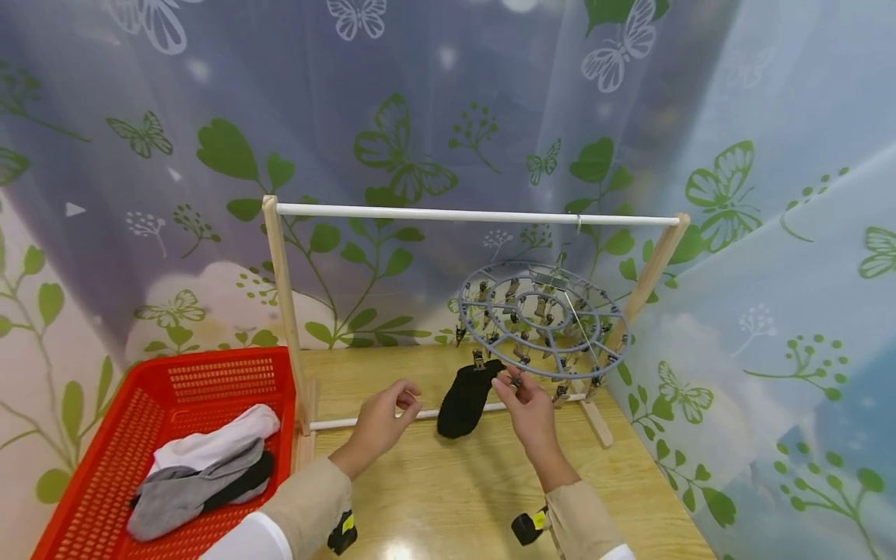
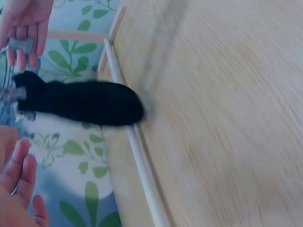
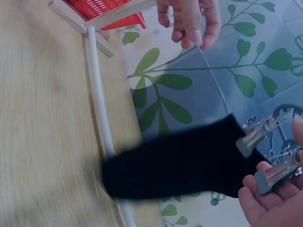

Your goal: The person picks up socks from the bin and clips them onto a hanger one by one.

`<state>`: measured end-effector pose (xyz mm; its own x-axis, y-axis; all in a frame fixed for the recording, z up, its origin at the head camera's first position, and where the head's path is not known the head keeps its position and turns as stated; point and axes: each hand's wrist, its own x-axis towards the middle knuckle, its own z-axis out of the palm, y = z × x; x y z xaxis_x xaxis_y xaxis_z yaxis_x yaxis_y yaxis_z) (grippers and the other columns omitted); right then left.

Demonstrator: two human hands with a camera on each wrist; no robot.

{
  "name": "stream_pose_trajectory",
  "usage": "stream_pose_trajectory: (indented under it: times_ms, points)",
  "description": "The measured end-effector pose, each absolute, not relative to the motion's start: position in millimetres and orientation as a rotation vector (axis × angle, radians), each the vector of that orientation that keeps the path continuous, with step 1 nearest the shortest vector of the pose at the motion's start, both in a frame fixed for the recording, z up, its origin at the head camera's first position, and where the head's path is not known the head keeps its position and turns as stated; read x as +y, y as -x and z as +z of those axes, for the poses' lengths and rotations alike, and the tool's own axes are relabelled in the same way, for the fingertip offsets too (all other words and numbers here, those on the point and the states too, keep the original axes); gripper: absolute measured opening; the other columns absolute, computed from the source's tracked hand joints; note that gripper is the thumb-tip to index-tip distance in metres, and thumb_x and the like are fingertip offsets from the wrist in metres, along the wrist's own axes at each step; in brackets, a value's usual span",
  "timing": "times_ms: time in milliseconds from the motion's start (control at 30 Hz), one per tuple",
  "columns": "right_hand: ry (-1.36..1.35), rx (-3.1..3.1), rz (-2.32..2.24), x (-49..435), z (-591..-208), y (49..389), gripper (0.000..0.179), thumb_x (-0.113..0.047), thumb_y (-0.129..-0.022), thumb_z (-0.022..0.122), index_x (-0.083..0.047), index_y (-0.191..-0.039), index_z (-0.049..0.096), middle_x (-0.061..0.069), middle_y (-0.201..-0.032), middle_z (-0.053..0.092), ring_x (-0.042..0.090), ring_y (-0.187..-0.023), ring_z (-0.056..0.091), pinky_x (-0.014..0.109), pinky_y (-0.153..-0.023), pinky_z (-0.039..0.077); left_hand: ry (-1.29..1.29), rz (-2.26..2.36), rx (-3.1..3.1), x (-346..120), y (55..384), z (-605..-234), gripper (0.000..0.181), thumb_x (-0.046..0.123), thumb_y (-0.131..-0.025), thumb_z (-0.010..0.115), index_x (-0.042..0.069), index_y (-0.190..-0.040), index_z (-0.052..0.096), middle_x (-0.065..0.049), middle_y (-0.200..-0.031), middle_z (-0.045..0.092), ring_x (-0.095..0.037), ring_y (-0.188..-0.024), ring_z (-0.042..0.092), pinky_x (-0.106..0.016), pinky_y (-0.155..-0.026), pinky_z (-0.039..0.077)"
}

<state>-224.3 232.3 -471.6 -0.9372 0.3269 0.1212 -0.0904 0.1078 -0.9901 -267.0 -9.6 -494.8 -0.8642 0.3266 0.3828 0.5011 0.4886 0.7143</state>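
Observation:
A black sock [image 1: 463, 400] hangs toe down from a metal clip [image 1: 478, 359] on the rim of a round grey drying hanger [image 1: 553, 373]. My right hand [image 1: 530, 410] is at the upper right corner of the sock and pinches a second clip [image 3: 277, 176]; whether that clip bites the cuff cannot be told. To the left of the sock, my left hand [image 1: 385, 416] is held in the air with loosely bent fingers and nothing in them. In the left wrist view a gap separates the left hand [image 2: 19, 184] from the sock.
The hanger hooks onto the white top bar [image 1: 420, 212] of a wooden stand [image 1: 285, 311]. A red basket [image 1: 105, 435] on the left holds white, grey and black socks [image 1: 199, 482]. Patterned curtains stand behind and to the right of the wooden table [image 1: 434, 498].

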Motion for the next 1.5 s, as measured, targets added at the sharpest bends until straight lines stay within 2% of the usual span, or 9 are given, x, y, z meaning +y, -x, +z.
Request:
stream_pose_trajectory:
  times_ms: [133, 367, 467, 700, 900, 1033, 1200, 1333, 1500]
  points:
    - [0.243, -2.079, 1.847, 231.4, -469.2, 226.8, 0.044, -0.018, -0.093, 0.067, 0.004, -0.130, 0.057, 0.021, -0.122, 0.063, -0.004, -0.094, 0.061, 0.014, -0.085, 0.048, 0.640, -1.363, -2.576, -30.4, 273.9, -486.0, 0.011, 0.012, -0.092, 0.068, 0.010, -0.102, 0.064, 0.002, -0.085, 0.067, -0.018, -0.082, 0.063, -0.033, -0.069, 0.048]
    - [0.284, -2.110, 1.745, 226.1, -471.6, 225.6, 0.042, -0.025, -0.093, 0.067, 0.002, -0.124, 0.063, 0.019, -0.123, 0.064, 0.027, -0.116, 0.060, 0.019, -0.089, 0.048, 0.580, -1.398, -2.626, -86.0, 285.8, -469.9, 0.015, 0.012, -0.094, 0.065, 0.003, -0.105, 0.063, -0.005, -0.090, 0.067, -0.023, -0.087, 0.063, -0.034, -0.073, 0.049]
    - [0.291, -2.087, 1.738, 223.0, -473.7, 224.4, 0.042, -0.025, -0.093, 0.067, 0.004, -0.123, 0.063, 0.021, -0.122, 0.063, 0.028, -0.114, 0.061, 0.019, -0.088, 0.049, 0.559, -1.360, -2.670, -112.7, 283.0, -470.1, 0.014, 0.014, -0.095, 0.064, 0.003, -0.104, 0.063, -0.005, -0.090, 0.066, -0.022, -0.087, 0.062, -0.034, -0.074, 0.048]
    - [0.286, -2.055, 1.744, 218.1, -474.7, 222.7, 0.039, -0.020, -0.093, 0.068, 0.007, -0.122, 0.063, 0.022, -0.120, 0.064, 0.024, -0.108, 0.064, 0.014, -0.082, 0.049, 0.514, -1.217, -2.791, -159.7, 277.3, -478.5, 0.014, 0.019, -0.096, 0.063, 0.006, -0.103, 0.064, -0.001, -0.090, 0.065, -0.018, -0.086, 0.061, -0.033, -0.073, 0.049]
    - [0.334, -2.062, 1.725, 224.1, -473.3, 218.9, 0.042, -0.027, -0.092, 0.069, 0.003, -0.121, 0.065, 0.020, -0.121, 0.065, 0.003, -0.096, 0.064, 0.011, -0.074, 0.046, 0.531, -1.140, -2.823, -177.1, 282.7, -482.4, 0.007, 0.010, -0.093, 0.064, 0.005, -0.098, 0.065, -0.001, -0.085, 0.064, -0.018, -0.080, 0.060, -0.032, -0.069, 0.048]
    - [0.317, -2.034, 1.757, 227.4, -472.9, 216.9, 0.041, -0.025, -0.093, 0.068, 0.004, -0.121, 0.065, 0.022, -0.123, 0.063, -0.008, -0.092, 0.061, 0.010, -0.077, 0.047, 0.511, -1.103, -2.861, -185.4, 287.0, -486.1, 0.005, 0.010, -0.093, 0.064, 0.006, -0.096, 0.064, -0.003, -0.087, 0.066, -0.019, -0.080, 0.059, -0.036, -0.073, 0.048]
    - [0.323, -2.040, 1.734, 227.9, -472.7, 215.7, 0.040, -0.030, -0.092, 0.069, 0.000, -0.118, 0.067, 0.022, -0.115, 0.067, -0.006, -0.081, 0.061, 0.011, -0.070, 0.046, 0.459, -1.030, -2.936, -198.3, 291.2, -491.7, 0.007, 0.008, -0.091, 0.063, 0.003, -0.097, 0.064, -0.007, -0.089, 0.066, -0.024, -0.081, 0.060, -0.044, -0.074, 0.050]
    - [0.348, -2.055, 1.720, 227.4, -474.5, 213.4, 0.039, -0.031, -0.092, 0.069, -0.001, -0.118, 0.068, 0.018, -0.116, 0.067, -0.002, -0.089, 0.063, 0.013, -0.073, 0.047, 0.401, -0.934, -2.981, -209.9, 292.7, -496.1, 0.007, 0.007, -0.089, 0.064, 0.004, -0.095, 0.064, -0.007, -0.086, 0.066, -0.024, -0.077, 0.060, -0.043, -0.069, 0.049]
    - [0.374, -2.076, 1.696, 226.8, -478.9, 210.3, 0.038, -0.030, -0.091, 0.070, -0.002, -0.116, 0.069, 0.014, -0.107, 0.070, 0.002, -0.069, 0.056, 0.018, -0.061, 0.040, 0.326, -0.866, -3.003, -222.7, 289.8, -498.1, 0.010, 0.005, -0.087, 0.063, 0.002, -0.096, 0.064, -0.012, -0.085, 0.066, -0.028, -0.077, 0.061, -0.047, -0.070, 0.049]
